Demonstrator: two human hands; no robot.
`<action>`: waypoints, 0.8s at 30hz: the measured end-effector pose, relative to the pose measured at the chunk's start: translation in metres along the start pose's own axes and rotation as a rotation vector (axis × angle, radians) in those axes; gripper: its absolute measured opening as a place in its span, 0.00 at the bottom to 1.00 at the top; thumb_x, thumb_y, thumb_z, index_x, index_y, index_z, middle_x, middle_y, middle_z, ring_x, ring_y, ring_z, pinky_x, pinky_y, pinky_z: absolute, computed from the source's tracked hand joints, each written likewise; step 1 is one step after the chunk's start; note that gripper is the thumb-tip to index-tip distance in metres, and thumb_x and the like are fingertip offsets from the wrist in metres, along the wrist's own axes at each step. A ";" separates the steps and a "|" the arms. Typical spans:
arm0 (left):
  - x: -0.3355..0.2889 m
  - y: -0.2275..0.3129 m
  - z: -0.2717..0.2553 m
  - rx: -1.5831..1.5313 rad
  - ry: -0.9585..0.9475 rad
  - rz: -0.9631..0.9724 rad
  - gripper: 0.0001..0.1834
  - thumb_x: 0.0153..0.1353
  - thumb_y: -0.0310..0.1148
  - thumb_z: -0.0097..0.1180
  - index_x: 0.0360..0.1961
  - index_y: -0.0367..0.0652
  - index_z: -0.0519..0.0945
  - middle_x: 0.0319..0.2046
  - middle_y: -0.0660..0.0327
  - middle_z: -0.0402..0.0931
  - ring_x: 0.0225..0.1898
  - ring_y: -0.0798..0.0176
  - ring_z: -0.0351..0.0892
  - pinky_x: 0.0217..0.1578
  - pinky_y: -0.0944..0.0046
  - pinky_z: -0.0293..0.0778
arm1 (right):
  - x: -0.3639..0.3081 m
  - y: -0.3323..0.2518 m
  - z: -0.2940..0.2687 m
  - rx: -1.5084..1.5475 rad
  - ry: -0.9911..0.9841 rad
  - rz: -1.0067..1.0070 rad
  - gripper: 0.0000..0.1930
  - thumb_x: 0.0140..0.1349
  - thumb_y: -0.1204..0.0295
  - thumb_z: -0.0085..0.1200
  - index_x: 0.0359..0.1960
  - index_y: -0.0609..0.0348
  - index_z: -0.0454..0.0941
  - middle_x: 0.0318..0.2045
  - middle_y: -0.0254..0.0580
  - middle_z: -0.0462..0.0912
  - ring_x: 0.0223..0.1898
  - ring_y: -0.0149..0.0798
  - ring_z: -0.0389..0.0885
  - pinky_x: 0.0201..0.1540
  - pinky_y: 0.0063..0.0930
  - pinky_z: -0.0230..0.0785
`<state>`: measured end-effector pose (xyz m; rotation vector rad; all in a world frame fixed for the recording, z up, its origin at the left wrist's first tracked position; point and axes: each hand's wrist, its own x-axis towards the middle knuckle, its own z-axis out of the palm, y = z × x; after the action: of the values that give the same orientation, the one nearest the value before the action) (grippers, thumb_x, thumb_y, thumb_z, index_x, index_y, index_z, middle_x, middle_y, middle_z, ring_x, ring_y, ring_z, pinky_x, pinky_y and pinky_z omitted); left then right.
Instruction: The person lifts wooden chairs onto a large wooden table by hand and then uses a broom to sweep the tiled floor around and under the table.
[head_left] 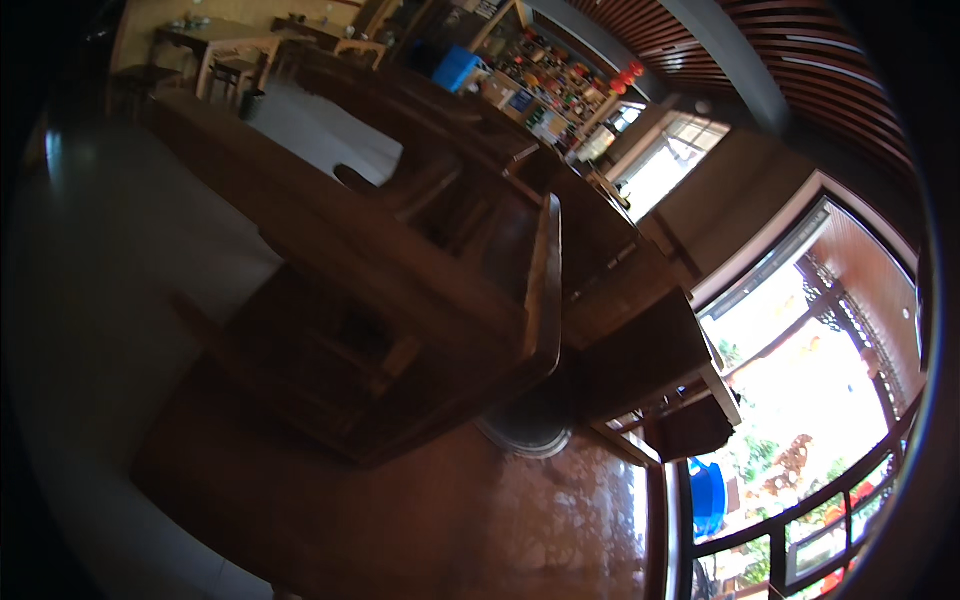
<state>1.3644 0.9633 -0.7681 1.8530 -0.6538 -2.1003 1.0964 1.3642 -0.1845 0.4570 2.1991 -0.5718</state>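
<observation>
Looking across a tilted room of dark wooden furniture, the head view shows neither of the person's hands, so whether the fingers are open or closed on anything cannot be told.

Nearest the lower edge lies a broad, glossy reddish-brown worktop (480,520), its polished surface catching pale reflections. On its far part sits a round whitish disc (527,432), partly hidden under the furniture above it; what it is cannot be made out.

Just behind the worktop stands a heavy dark wooden bench (400,300), with a long curved backrest rail (545,290) running up the middle of the picture. To the right of it is a second dark wooden seat (640,350) of the same kind, close beside the first.

Farther back, a pale rug or floor patch (320,130) shows between the furniture, and light wooden tables and chairs (230,50) stand at the upper left. A shelf of small colourful items (560,85) fills the far wall, with a blue box (457,68) just left of it.

On the right, large windows (800,400) with dark frames let in bright daylight, with greenery outside and a blue object (707,497) low down by the glass. A slatted wooden ceiling (800,70) crosses the upper right.
</observation>
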 end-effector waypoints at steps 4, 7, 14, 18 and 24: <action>-0.029 -0.001 -0.012 -0.016 -0.022 -0.034 0.20 0.60 0.39 0.59 0.47 0.34 0.76 0.39 0.58 0.79 0.40 0.60 0.77 0.41 0.60 0.74 | 0.004 -0.009 0.003 0.009 -0.014 -0.022 0.15 0.61 0.70 0.57 0.50 0.55 0.77 0.23 0.34 0.75 0.18 0.29 0.72 0.15 0.22 0.62; -0.048 -0.006 -0.025 -0.015 -0.033 -0.063 0.21 0.60 0.39 0.59 0.48 0.34 0.76 0.39 0.58 0.78 0.40 0.61 0.77 0.41 0.61 0.74 | 0.008 -0.014 0.004 0.005 -0.025 -0.035 0.15 0.61 0.70 0.58 0.50 0.55 0.77 0.23 0.34 0.75 0.18 0.29 0.72 0.15 0.22 0.63; -0.049 -0.019 -0.105 -0.164 0.086 0.054 0.24 0.55 0.41 0.64 0.49 0.38 0.77 0.38 0.60 0.79 0.39 0.59 0.76 0.39 0.58 0.75 | 0.011 -0.010 0.011 0.014 -0.049 -0.049 0.15 0.61 0.69 0.58 0.50 0.54 0.78 0.23 0.33 0.76 0.18 0.29 0.72 0.15 0.22 0.63; -0.051 0.006 -0.109 -0.199 0.052 -0.010 0.24 0.55 0.40 0.64 0.50 0.38 0.77 0.39 0.60 0.79 0.40 0.59 0.76 0.40 0.58 0.75 | 0.010 -0.011 0.016 0.000 -0.044 -0.058 0.12 0.61 0.69 0.57 0.46 0.55 0.78 0.23 0.35 0.76 0.19 0.31 0.73 0.17 0.24 0.65; -0.062 0.045 -0.105 -0.192 -0.038 -0.023 0.25 0.54 0.39 0.64 0.50 0.38 0.77 0.40 0.59 0.79 0.40 0.59 0.77 0.41 0.58 0.75 | 0.000 -0.021 0.022 -0.038 -0.013 -0.071 0.05 0.60 0.72 0.54 0.34 0.59 0.80 0.21 0.40 0.78 0.22 0.38 0.76 0.21 0.31 0.69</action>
<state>1.4731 0.9374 -0.7013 1.7277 -0.4240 -2.1351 1.0998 1.3347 -0.1919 0.3554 2.2172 -0.5688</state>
